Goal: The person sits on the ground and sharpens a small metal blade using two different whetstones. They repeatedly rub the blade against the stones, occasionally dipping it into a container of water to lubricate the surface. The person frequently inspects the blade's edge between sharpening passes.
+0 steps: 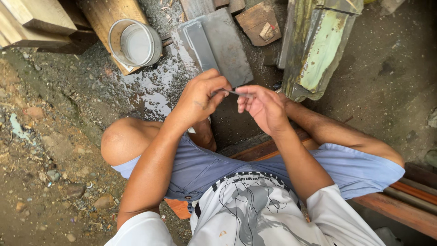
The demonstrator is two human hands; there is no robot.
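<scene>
So the left hand (198, 98) is curled shut around one end of a thin dark blade (231, 92), pinching it mid-frame, just above the knees. The right hand (263, 107) is half open, fingertips (242, 96) touching the other end of that blade, thumb and index on it while the rest fan loose. The metal itself is mostly hidden between the two hands, only a short sliver shows.

Risk number one, I'd say: bare fingertips right on the edge. If the left hand twists or tugs, that sliver could slide across the right pads and cut.

Just above the hands, centre top, sits a flat grey sharpening stone (217, 43), wet, with a puddle (152, 91) spreading to its left on the gravel ground (54, 136). Wet stone plus wet fingers looks like a slippery grip to me.

Upper left there's a metal cup (135, 43) of water perched on a wooden plank (119, 16); a knock from the elbow could tip it. Right of the stone a mossy greenish slab (318, 45) leans nearby. The person sits on a wooden bench (400, 207), lower right.
</scene>
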